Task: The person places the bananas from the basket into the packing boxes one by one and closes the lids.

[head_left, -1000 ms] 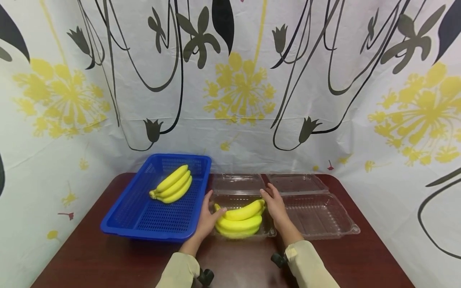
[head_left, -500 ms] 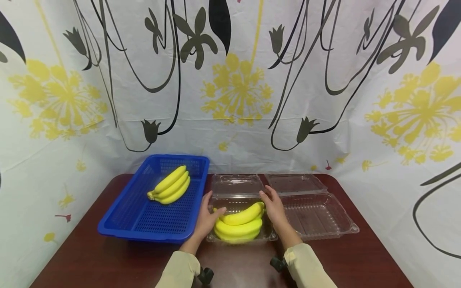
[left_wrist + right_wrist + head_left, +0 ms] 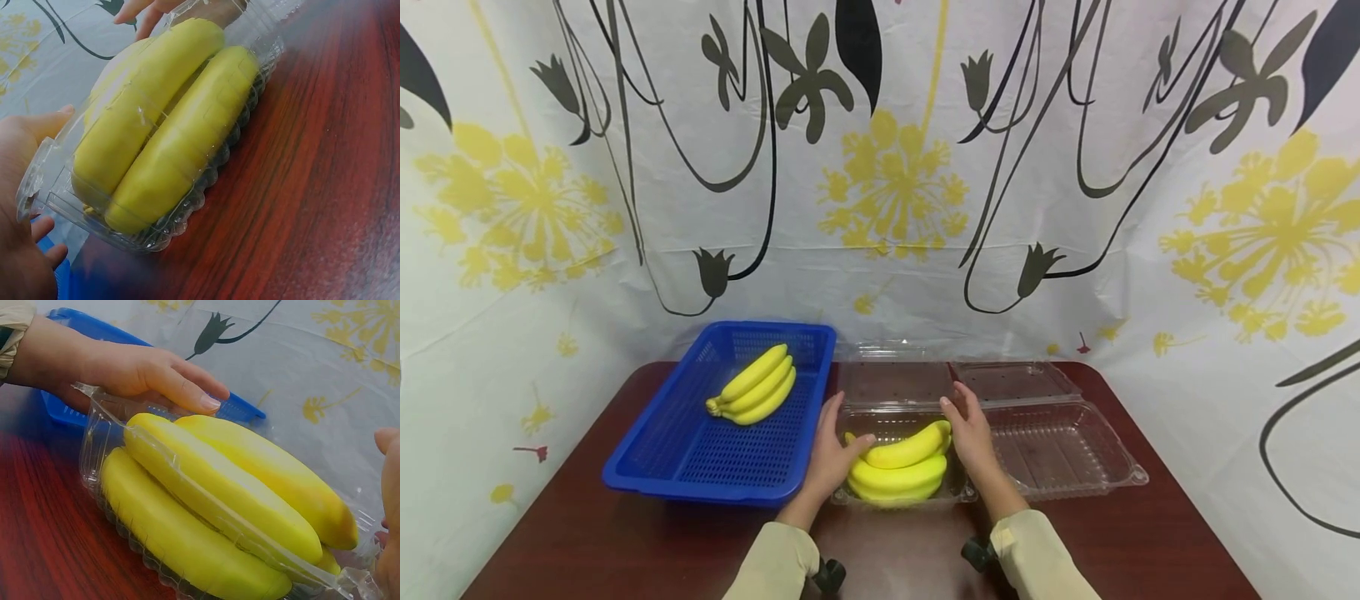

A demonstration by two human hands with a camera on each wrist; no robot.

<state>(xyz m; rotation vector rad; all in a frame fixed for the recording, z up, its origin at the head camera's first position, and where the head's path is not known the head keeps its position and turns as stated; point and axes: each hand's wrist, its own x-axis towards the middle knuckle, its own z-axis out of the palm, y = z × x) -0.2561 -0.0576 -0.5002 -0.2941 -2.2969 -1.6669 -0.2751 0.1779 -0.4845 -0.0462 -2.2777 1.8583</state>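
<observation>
Left hand (image 3: 829,462) at nine o'clock, right hand (image 3: 973,437) at three, you flank the clear box (image 3: 891,427), fingers unclenched; bananas (image 3: 898,477) look firm, box likely flimsy, so support it underneath!

No readable text, labels, brands or numbers in any view. No legible signs either, frame centre to corners.

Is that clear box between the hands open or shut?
Open: its lid is folded back on the far side, leaving the bananas uncovered.
</observation>
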